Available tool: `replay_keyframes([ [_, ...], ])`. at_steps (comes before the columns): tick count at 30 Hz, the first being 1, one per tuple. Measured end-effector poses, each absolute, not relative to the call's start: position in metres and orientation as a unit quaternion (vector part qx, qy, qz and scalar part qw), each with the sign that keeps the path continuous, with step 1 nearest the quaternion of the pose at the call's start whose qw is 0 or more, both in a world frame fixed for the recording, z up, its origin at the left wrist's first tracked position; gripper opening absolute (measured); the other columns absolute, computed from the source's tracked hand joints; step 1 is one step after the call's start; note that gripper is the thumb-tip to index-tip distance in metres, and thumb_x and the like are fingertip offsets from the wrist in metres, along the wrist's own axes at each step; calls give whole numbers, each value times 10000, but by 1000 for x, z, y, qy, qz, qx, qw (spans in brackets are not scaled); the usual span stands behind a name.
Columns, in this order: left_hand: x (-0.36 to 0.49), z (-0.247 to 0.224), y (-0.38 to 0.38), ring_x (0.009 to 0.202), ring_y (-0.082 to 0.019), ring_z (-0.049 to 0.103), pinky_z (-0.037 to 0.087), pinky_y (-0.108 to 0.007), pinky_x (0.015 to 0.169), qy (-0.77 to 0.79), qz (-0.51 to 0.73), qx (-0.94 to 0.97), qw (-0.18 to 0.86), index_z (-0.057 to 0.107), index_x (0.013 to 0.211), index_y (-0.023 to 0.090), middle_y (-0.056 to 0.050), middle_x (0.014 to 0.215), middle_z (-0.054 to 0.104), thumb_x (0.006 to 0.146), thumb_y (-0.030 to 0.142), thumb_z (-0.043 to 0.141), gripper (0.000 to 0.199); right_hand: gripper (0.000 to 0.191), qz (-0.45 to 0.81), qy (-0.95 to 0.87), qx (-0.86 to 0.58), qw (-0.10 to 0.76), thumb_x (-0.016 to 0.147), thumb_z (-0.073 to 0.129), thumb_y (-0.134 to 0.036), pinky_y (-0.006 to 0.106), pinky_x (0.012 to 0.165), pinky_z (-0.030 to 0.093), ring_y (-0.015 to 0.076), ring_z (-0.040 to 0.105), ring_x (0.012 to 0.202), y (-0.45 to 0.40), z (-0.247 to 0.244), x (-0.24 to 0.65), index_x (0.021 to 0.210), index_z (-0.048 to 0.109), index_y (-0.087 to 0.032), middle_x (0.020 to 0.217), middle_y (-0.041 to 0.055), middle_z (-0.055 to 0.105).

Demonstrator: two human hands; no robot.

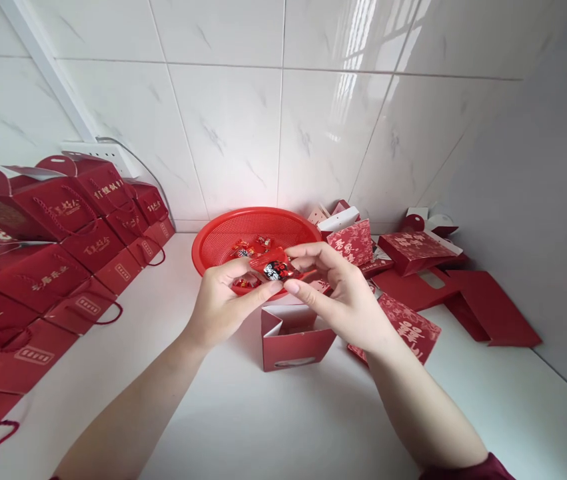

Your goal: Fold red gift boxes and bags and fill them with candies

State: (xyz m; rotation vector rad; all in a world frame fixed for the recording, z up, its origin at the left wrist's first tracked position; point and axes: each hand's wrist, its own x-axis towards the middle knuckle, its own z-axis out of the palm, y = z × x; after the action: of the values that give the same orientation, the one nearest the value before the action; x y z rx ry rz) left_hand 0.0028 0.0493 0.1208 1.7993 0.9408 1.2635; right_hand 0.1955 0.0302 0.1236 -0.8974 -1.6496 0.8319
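Observation:
Both hands hold a small red wrapped candy with black and white print (277, 270) above the front rim of a red mesh basket (216, 233). My left hand (226, 297) pinches its left side between thumb and fingers. On its right side, my right hand (340, 293) has thumb and curled fingers closed on the wrapper. Several wrapped candies (243, 250) lie in the basket. Just below the hands an open-topped red box (296, 350) stands on the white table; its inside is partly hidden by my right hand.
Red gift boxes with rope handles (98, 247) are stacked along the left. Flattened and part-folded red cartons (413, 253) lie at the right, beside a grey panel (538, 220). A power strip (108, 155) with a cable sits against the tiled wall behind the stack.

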Motion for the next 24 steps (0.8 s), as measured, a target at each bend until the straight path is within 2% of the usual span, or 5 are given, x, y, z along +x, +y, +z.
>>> replay_keyframes([
  [2,2,123,48,897,-209,684,536,-313,841,371,487,736,290,773,963,224,-37,943,753,806,275,765,166,402,307,-714,-377,504,866,718,-368,300,788,588,202,662,1032,29,124,198,1236,605,-259,1098,46,696],
  [4,1,126,46,901,-209,679,523,-320,858,366,478,759,247,771,971,238,-31,946,751,798,266,768,175,302,283,-734,-375,491,880,702,-350,300,765,585,198,678,969,28,125,200,1160,645,-253,1077,40,704],
  [10,0,129,46,1010,-236,685,527,-323,909,381,376,780,324,746,1061,246,-37,1064,749,806,363,751,280,108,239,-750,-397,472,902,675,-319,282,686,553,178,679,816,25,133,211,973,677,-238,915,14,719],
  [15,-1,121,52,864,-234,710,543,-296,758,414,297,793,335,792,916,259,-22,917,773,829,383,686,185,102,235,-730,-391,508,885,698,-301,310,749,576,193,681,854,23,137,223,964,668,-243,925,20,716],
  [24,-7,121,65,658,-153,558,395,-253,586,460,262,790,309,701,743,171,-13,697,637,911,431,543,347,146,249,-763,-380,461,909,667,-273,300,785,576,174,681,889,23,140,230,1046,643,-227,1028,22,699],
])
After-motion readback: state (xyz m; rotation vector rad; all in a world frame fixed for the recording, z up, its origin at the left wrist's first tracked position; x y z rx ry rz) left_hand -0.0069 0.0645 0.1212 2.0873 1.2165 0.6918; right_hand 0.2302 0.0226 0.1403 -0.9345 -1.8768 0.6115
